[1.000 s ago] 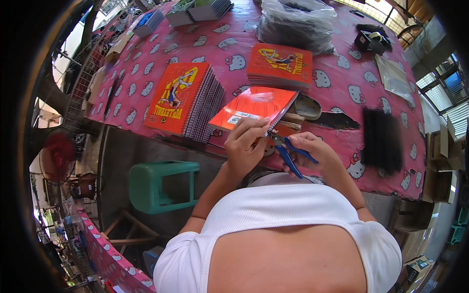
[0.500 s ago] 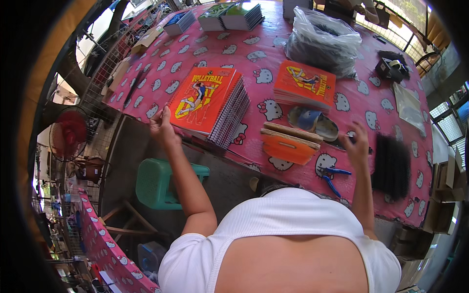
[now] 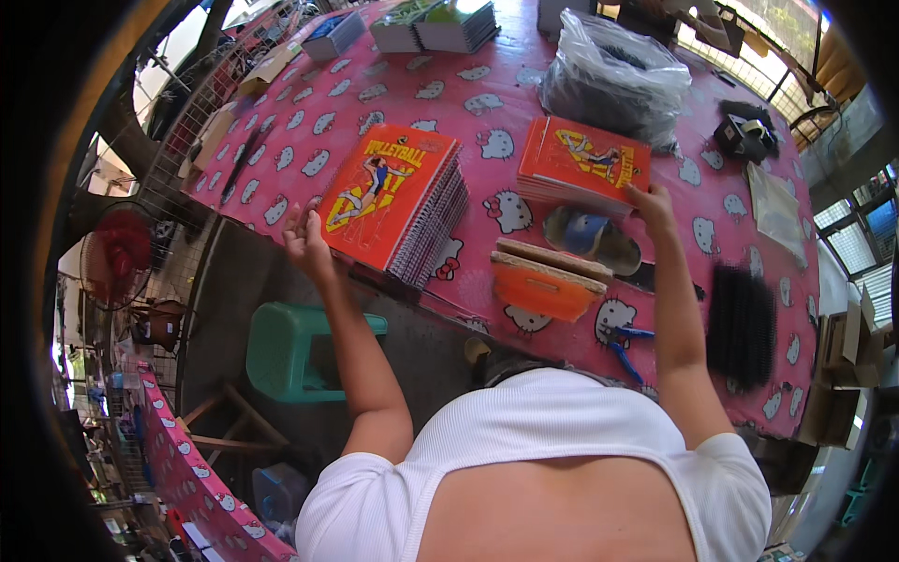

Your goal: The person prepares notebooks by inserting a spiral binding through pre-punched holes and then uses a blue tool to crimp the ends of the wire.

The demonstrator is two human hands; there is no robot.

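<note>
A stack of spiral notebooks (image 3: 389, 197) with red covers showing a player in yellow and blue lies at the table's near left edge. Beside its left corner is my left hand (image 3: 305, 242), its fingers loosely bent and apart, holding nothing I can see. To the right sits a second stack of red-covered books (image 3: 585, 159), no spiral visible. My right hand (image 3: 653, 204) pinches the near right corner of its top red book, which looks slightly shifted on the pile. Just below lie a rounded object with a blue patch (image 3: 592, 234) and an orange-faced wooden block (image 3: 543, 286).
Blue-handled pliers (image 3: 626, 351) and a bundle of black spiral coils (image 3: 742, 323) lie on the right. Behind stand a filled plastic bag (image 3: 618, 84), a tape dispenser (image 3: 746, 133) and more notebooks (image 3: 435, 28). A green stool (image 3: 281, 351) stands below the table edge.
My right hand has moved up and left from above the pliers to the right-hand stack and taken hold of the top book's corner. My left hand stays beside the spiral notebooks.
</note>
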